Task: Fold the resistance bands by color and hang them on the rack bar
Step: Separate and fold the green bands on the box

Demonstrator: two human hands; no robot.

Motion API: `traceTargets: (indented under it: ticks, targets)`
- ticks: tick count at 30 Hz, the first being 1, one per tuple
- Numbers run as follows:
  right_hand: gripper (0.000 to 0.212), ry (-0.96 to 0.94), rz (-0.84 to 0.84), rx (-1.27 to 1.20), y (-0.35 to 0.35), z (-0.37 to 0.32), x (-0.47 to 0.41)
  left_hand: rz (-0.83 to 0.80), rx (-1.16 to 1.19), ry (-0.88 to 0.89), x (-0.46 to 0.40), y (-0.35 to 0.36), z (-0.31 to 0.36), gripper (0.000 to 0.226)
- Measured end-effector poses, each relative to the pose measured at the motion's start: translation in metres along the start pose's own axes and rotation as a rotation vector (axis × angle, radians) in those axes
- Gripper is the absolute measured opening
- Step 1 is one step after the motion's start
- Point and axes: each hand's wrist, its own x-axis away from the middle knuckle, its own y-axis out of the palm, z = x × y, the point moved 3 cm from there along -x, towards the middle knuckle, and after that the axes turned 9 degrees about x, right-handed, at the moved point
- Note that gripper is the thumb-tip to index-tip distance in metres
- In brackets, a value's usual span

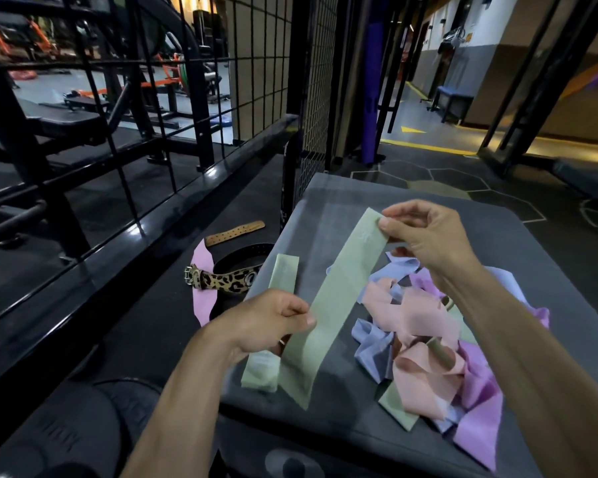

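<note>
A pale green resistance band (339, 291) is stretched flat between my hands above a grey padded bench (446, 208). My right hand (428, 236) pinches its far end. My left hand (273, 320) pinches the band lower down, with a second green strip (283, 270) passing under that hand. Right of the green band lies a tangled pile of bands: peach (418, 322), lavender-blue (373, 350), purple (480, 408) and another green one (399, 407). A black rack bar (173, 208) runs diagonally at the left below a wire grid.
On the dark floor left of the bench lie a leopard-print lifting belt (221, 281), a tan leather belt (235, 232) and a pink band (202, 284). A wire grid panel (118, 98) and gym machines stand behind the bar. A purple post (373, 81) rises beyond the bench.
</note>
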Motion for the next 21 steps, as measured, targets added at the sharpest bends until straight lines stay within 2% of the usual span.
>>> traceTargets:
  ticks: [6, 14, 21]
  targets:
    - [0.009, -0.074, 0.039, 0.062, 0.024, 0.013, -0.023, 0.096, -0.161, -0.173, -0.003, -0.021, -0.017, 0.019]
    - [0.01, -0.006, -0.159, 0.171, 0.106, 0.052, -0.072, 0.289, -0.314, -0.354, -0.009, -0.049, -0.029, 0.017]
    - [0.008, -0.089, -0.28, 0.483, 0.168, 0.08, -0.103, 0.242, -0.371, -0.489, -0.032, -0.058, -0.034, 0.026]
